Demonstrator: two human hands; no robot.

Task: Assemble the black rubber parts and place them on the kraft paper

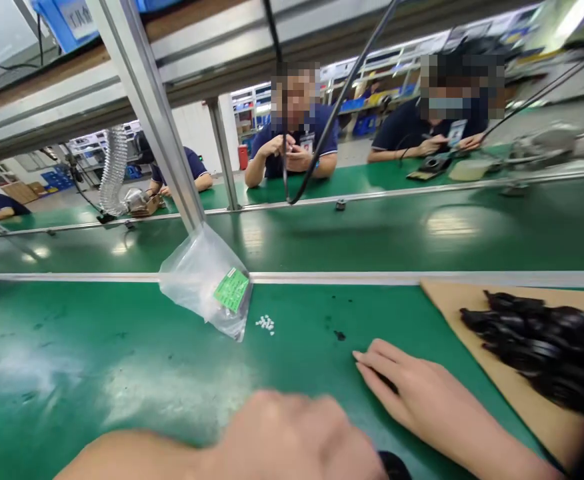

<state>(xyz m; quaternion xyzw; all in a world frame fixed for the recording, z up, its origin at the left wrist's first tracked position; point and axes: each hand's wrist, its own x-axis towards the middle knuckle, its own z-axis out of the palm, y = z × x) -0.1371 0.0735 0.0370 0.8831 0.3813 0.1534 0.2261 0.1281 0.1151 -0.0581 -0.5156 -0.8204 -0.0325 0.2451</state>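
My right hand (412, 390) lies flat on the green bench mat (122, 373), fingers together and pointing left, with a dark bit just showing under the fingers. My left hand (292, 437) is blurred at the bottom edge, fingers curled near a small black part (395, 465); whether it holds anything is unclear. A small cluster of white pellets (266, 324) and a few black specks (339, 335) lie on the mat ahead of my right hand. A clear plastic bag (207, 280) with a green label leans against an aluminium post (147, 113).
A cardboard sheet (472, 320) at the right carries a pile of black round parts (542, 350). A metal rail (322, 277) separates the mat from a green conveyor belt (372, 233). Across it, several seated people in dark blue shirts work. Black cables (322, 147) hang down.
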